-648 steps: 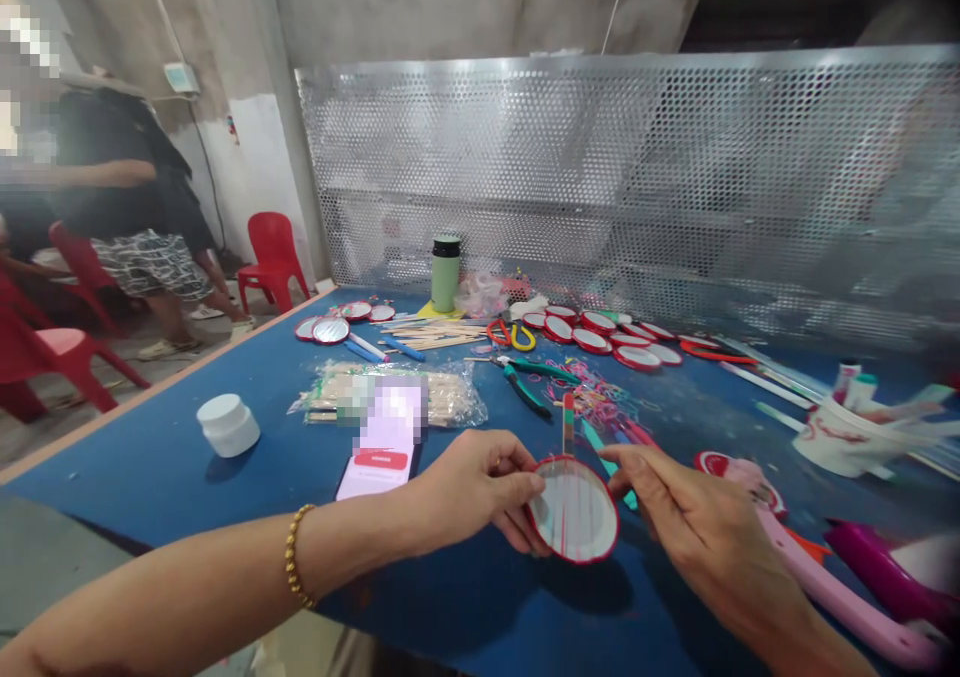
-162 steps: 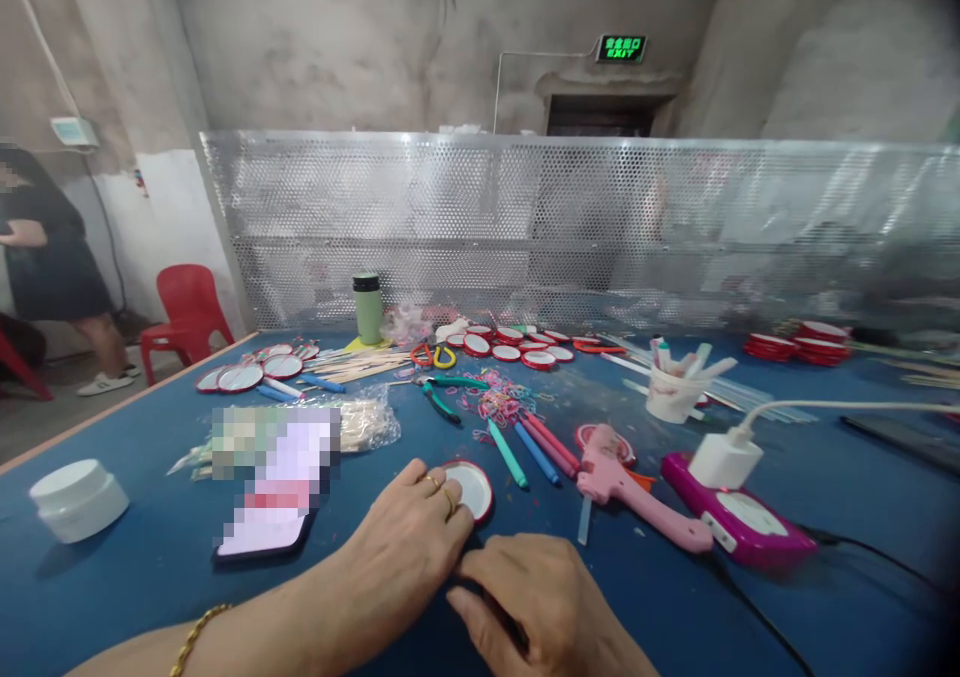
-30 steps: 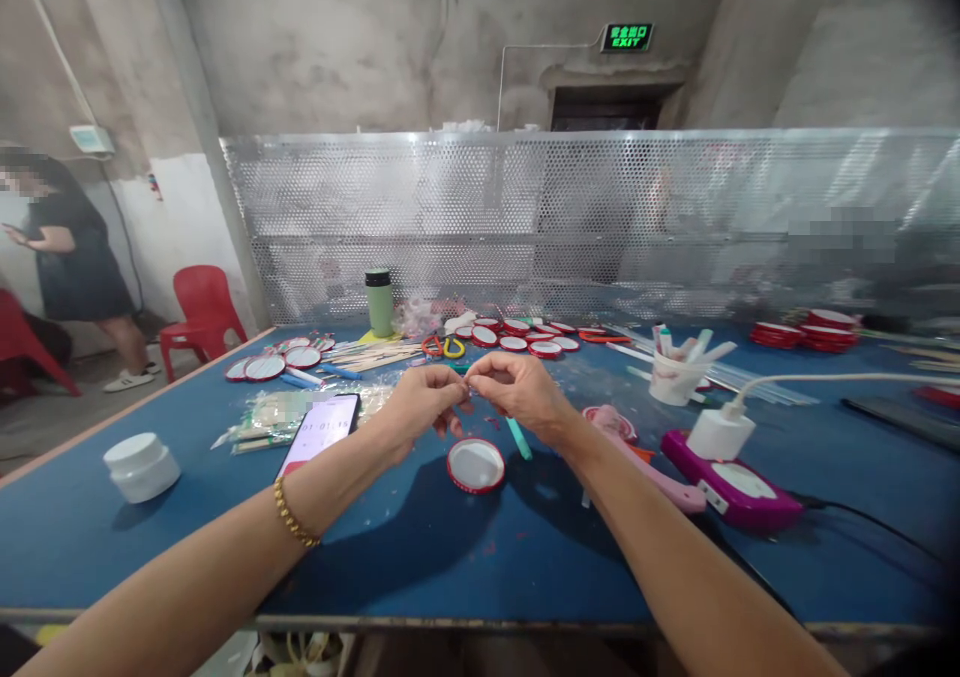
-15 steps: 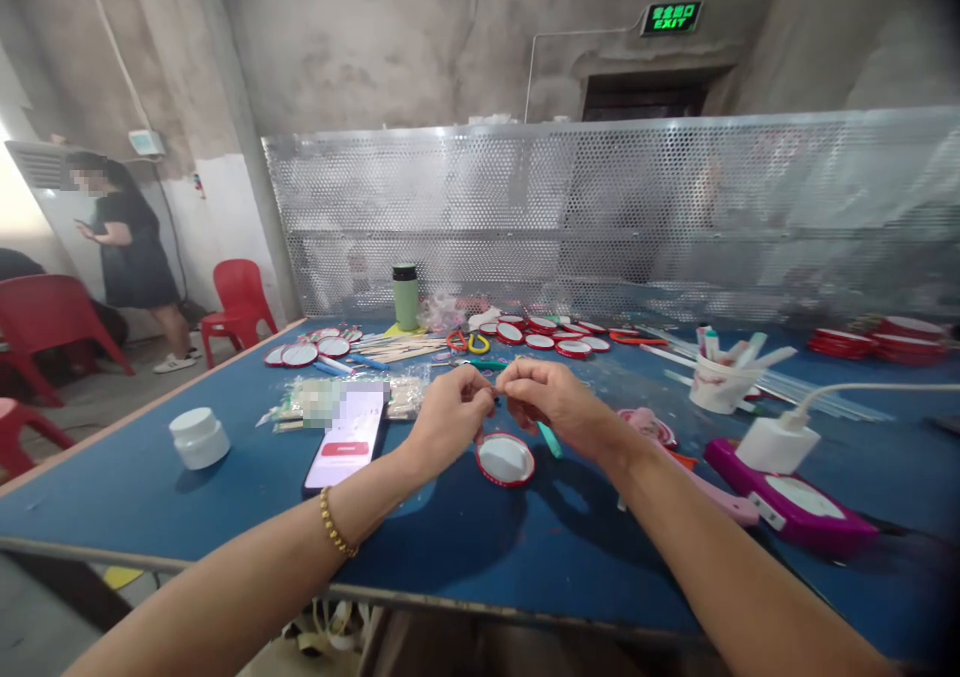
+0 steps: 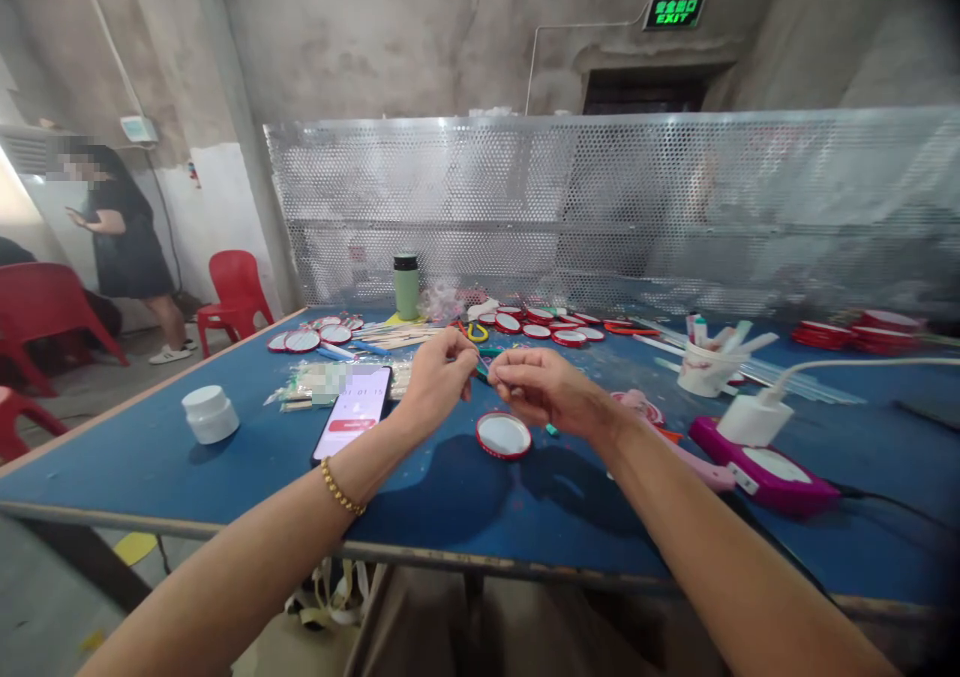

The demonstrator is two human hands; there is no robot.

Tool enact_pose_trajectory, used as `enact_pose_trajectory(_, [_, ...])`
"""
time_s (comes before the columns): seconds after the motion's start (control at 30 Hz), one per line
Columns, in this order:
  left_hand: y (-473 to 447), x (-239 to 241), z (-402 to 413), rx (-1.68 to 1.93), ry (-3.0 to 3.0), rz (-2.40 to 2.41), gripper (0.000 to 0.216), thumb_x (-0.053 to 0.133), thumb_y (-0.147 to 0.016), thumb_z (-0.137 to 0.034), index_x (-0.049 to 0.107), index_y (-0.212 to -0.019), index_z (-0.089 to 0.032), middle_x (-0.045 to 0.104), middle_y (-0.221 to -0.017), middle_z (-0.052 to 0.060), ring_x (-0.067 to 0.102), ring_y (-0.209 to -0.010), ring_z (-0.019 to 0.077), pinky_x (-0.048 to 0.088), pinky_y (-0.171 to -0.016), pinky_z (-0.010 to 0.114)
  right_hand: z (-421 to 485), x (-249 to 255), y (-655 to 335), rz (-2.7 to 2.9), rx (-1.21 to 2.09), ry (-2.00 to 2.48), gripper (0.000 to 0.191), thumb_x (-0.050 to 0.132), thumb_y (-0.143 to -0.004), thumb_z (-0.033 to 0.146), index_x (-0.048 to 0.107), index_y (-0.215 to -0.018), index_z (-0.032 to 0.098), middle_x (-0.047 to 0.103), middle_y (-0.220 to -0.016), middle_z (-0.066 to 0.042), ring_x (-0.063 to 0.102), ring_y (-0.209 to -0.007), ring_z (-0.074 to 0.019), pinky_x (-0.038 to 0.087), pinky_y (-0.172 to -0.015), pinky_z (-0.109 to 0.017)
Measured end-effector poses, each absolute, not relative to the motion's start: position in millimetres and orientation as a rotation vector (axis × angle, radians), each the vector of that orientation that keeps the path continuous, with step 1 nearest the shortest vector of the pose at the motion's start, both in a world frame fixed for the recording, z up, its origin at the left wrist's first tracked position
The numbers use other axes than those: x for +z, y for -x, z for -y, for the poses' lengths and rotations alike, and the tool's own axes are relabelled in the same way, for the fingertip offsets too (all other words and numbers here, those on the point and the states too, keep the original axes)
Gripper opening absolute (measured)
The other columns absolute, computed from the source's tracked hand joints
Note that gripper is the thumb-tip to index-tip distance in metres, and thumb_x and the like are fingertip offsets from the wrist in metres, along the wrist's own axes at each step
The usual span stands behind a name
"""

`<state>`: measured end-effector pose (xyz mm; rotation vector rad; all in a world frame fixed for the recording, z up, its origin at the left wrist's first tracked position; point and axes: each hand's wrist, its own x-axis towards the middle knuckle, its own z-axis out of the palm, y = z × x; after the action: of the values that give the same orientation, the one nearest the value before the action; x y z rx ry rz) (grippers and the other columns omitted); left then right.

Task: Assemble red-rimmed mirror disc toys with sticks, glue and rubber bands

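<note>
- Left hand point(image 5: 442, 377), right hand point(image 5: 541, 385) side by side over the table point(image 5: 420, 512), one disc point(image 5: 503, 435) just this side of them.
- Out left, the phone point(image 5: 352, 412), a packet point(image 5: 298, 385) behind it, a jar point(image 5: 211, 415) farther left.
- At the back, bottle point(image 5: 406, 289) before panel point(image 5: 517, 197), more discs point(image 5: 537, 332) to its right.
- Over right, a cup point(image 5: 703, 375) with pens point(image 5: 699, 331) in it; nearer, a charger point(image 5: 756, 419) on a box point(image 5: 784, 479).

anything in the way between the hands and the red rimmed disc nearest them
Nothing visible does: the red-rimmed disc lies just below the left hand and right hand in this view, with a teal tip to its right.
</note>
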<state>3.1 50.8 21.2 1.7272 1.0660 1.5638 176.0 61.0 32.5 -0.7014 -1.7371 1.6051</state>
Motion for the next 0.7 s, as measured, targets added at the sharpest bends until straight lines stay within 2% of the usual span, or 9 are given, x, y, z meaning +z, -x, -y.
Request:
enact_pose_trajectory(0.1, [-3,19,-54,1.589,-1.741,-1.119,0.009,0.049,-0.073,-0.013,0.050,-0.065,-0.018,0.049,-0.049,-0.008,0.048,-0.037,0.0073,0.036,-0.040,0.018,-62,32,-180,1.738,1.581,0.591,0.019,0.067,-0.082,0.032,0.065,-0.087,0.014,0.051,-0.051,0.008,0.027,-0.033,-0.0021,0.016,-0.033,-0.017])
enact_pose_trajectory(0.2, [-7,14,-56,1.549,-1.791,-1.144,0.010,0.048,-0.074,-0.013,0.050,-0.066,-0.018,0.051,-0.051,-0.008,0.048,-0.036,0.0064,0.035,-0.041,0.018,-65,30,-182,1.675,1.597,0.514,0.018,0.068,-0.081,0.032,0.063,-0.080,0.014,0.040,-0.046,0.011,0.025,-0.034,-0.0020,0.017,-0.035,-0.016])
enact_pose_trajectory(0.37, [-13,7,-54,1.430,-1.898,-1.081,0.011,0.052,-0.080,-0.019,0.052,-0.069,-0.018,0.049,-0.049,-0.008,0.048,-0.038,0.0069,0.035,-0.042,0.017,-68,27,-181,1.690,1.643,0.548,0.017,0.070,-0.078,0.029,0.064,-0.075,0.013,0.048,-0.049,0.007,0.032,-0.036,-0.0026,0.021,-0.035,-0.016])
enact_pose_trajectory(0.47, [-11,4,-54,1.331,-2.010,-1.045,0.019,0.051,-0.087,-0.032,0.055,-0.076,-0.017,0.059,-0.062,-0.004,0.053,-0.044,0.0078,0.039,-0.046,0.019,-67,30,-184,1.611,1.614,0.540,0.018,0.068,-0.077,0.023,0.070,-0.091,0.012,0.056,-0.051,0.005,0.037,-0.035,-0.0032,0.026,-0.037,-0.018])
enact_pose_trajectory(0.57, [-6,0,-55,1.105,-2.285,-1.271,0.020,0.053,-0.088,-0.033,0.062,-0.080,-0.016,0.067,-0.072,0.003,0.062,-0.060,0.0142,0.043,-0.057,0.023,-63,37,-190,1.523,1.589,0.529,0.039,0.067,-0.078,0.018,0.066,-0.116,0.015,0.060,-0.053,0.006,0.034,-0.033,-0.0024,0.027,-0.037,-0.018])
enact_pose_trajectory(0.63, [-5,-3,-55,0.850,-2.432,-1.529,0.024,0.053,-0.088,-0.035,0.066,-0.082,-0.016,0.070,-0.075,0.007,0.066,-0.071,0.0207,0.046,-0.064,0.028,-61,40,-194,1.508,1.533,0.549,0.050,0.069,-0.080,0.022,0.060,-0.129,0.017,0.058,-0.049,0.007,0.031,-0.031,-0.0023,0.024,-0.035,-0.017])
enact_pose_trajectory(0.7, [-5,-6,-53,0.591,-2.509,-1.692,0.034,0.044,-0.092,-0.038,0.068,-0.083,-0.016,0.073,-0.081,0.013,0.069,-0.079,0.0257,0.048,-0.069,0.032,-62,39,-197,1.545,1.458,0.604,0.060,0.071,-0.083,0.031,0.053,-0.138,0.017,0.054,-0.045,0.009,0.029,-0.030,-0.0027,0.020,-0.032,-0.016])
